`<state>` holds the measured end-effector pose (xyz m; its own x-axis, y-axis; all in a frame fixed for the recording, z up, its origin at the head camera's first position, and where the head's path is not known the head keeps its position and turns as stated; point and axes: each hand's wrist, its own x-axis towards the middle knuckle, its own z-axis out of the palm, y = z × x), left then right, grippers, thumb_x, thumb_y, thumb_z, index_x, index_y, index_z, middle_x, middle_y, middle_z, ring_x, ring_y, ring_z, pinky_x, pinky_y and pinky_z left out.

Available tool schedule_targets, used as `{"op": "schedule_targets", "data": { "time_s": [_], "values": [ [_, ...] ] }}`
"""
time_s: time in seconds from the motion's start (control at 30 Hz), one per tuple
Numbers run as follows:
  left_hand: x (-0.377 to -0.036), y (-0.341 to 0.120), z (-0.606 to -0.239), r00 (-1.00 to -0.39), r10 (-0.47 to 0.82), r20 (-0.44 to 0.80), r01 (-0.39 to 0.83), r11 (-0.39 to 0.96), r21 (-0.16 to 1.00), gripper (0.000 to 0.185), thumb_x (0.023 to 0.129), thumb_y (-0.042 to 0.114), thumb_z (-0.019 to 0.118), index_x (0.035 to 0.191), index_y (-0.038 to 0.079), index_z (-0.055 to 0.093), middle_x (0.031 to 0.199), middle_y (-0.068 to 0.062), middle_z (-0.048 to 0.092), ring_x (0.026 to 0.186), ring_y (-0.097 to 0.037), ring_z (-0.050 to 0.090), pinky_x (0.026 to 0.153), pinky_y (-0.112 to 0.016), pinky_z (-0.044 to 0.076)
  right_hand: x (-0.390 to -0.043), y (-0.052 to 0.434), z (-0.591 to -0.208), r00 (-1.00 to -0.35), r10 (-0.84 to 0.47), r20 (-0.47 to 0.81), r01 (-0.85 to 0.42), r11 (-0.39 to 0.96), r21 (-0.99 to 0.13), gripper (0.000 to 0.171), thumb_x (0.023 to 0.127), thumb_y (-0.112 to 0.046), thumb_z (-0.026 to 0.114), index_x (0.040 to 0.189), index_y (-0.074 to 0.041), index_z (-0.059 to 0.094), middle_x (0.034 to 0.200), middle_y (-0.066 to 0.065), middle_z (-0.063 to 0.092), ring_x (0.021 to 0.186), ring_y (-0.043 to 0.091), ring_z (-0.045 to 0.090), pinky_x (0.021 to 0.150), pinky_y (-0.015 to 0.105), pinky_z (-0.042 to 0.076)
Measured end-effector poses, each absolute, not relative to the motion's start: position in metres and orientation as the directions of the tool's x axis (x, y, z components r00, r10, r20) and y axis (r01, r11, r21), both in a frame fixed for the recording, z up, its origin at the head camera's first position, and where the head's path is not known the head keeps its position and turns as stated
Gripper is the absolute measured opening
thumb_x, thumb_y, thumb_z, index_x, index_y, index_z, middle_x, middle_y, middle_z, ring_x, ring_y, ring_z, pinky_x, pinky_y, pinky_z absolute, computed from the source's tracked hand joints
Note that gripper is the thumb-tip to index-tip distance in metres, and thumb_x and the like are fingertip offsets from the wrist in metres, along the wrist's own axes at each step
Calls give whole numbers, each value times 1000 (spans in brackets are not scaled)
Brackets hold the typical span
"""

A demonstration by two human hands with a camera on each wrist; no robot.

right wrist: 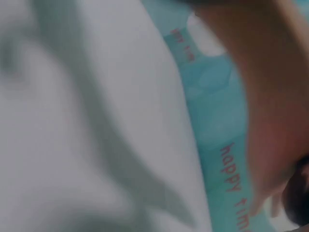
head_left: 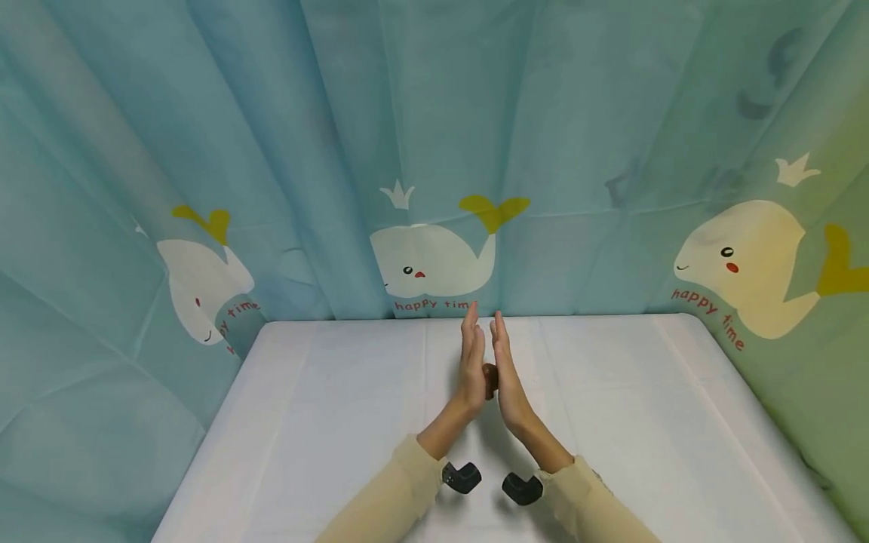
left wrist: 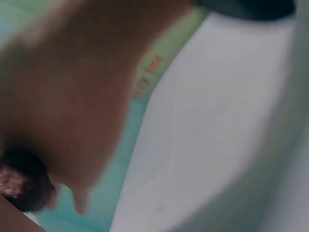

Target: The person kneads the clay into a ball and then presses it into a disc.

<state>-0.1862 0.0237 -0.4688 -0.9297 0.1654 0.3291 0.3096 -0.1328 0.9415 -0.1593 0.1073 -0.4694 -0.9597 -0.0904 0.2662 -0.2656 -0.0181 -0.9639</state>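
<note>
Over the white table [head_left: 339, 392], my left hand [head_left: 471, 377] and right hand [head_left: 512, 388] stand upright, palm facing palm, with straight fingers pointing toward the curtain. A small brown lump [head_left: 489, 381] is pressed between the two palms, partly covered by them. In the left wrist view the dark lump [left wrist: 21, 181] shows a rough, lighter reddish-brown face; its kind cannot be made out. Only part of the same lump [right wrist: 295, 195] appears at the right edge of the right wrist view.
A blue-green curtain [head_left: 434, 113] printed with white whales surrounds the table at the back and sides. Black wrist-worn devices [head_left: 462, 477] sit at both cuffs. Shadows of the arms fall on the white tabletop.
</note>
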Motion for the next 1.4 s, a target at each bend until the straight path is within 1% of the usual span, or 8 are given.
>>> {"op": "schedule_targets", "data": {
  "time_s": [0.53,0.63,0.83,0.93,1.0,1.13,1.33,1.4],
  "values": [
    [-158,33,-456,-941,241,236,171,-262,950,60,110,46,15,166,31,1,172,-2,-1,110,-11,46,79,-24,36,-162,118,-470,-954,-46,296,-293,-59,-954,54,113,-40,5,165,-33,-5,172,-6,-12,153,9,12,117,43,16],
    [-164,30,-452,-949,213,231,162,-300,940,60,110,46,19,166,33,2,171,1,-1,130,-11,42,100,-31,35,-160,114,-468,-935,-70,348,-345,-53,-937,55,114,-38,8,166,-27,-4,172,1,-11,155,14,-11,121,52,-5],
    [-173,28,-463,-940,190,282,241,-212,947,57,112,38,15,167,29,4,172,1,2,154,-17,13,119,-49,20,-152,111,-462,-920,-95,380,-376,-53,-925,56,113,-38,13,166,-30,-2,172,-5,-1,157,19,-6,116,56,9],
    [-166,32,-467,-915,264,305,266,-175,948,58,111,39,16,167,28,2,169,-7,18,106,-14,56,85,-31,46,-154,116,-458,-924,-67,377,-371,-90,-924,54,113,-38,12,166,-36,0,172,-7,3,157,16,-4,118,47,9],
    [-159,34,-466,-898,306,316,273,-175,946,59,111,39,16,167,27,1,166,-9,20,70,-10,45,60,-25,36,-156,120,-456,-930,-43,365,-357,-132,-925,53,113,-40,11,165,-39,1,172,-8,4,156,14,-1,114,34,19],
    [-150,35,-457,-895,293,337,277,-227,934,59,111,38,15,167,26,2,167,-7,18,88,-2,50,73,-24,40,-159,125,-455,-939,-58,339,-324,-185,-928,54,112,-44,8,164,-41,-5,172,-8,-1,155,12,-1,86,20,34],
    [-149,31,-444,-890,284,356,268,-305,914,59,111,36,13,167,23,-3,172,-1,-4,67,-11,45,63,-26,37,-158,125,-455,-923,-78,377,-360,-175,-916,56,112,-42,8,166,-34,-5,172,-7,-4,155,15,-2,96,21,29],
    [-152,30,-440,-903,259,343,247,-340,907,60,111,37,14,167,23,-3,172,0,-4,112,-14,56,96,-32,43,-157,122,-455,-920,-82,383,-368,-155,-917,55,112,-40,9,166,-35,-4,172,-8,-3,155,15,-1,102,23,26]
  ]
}}
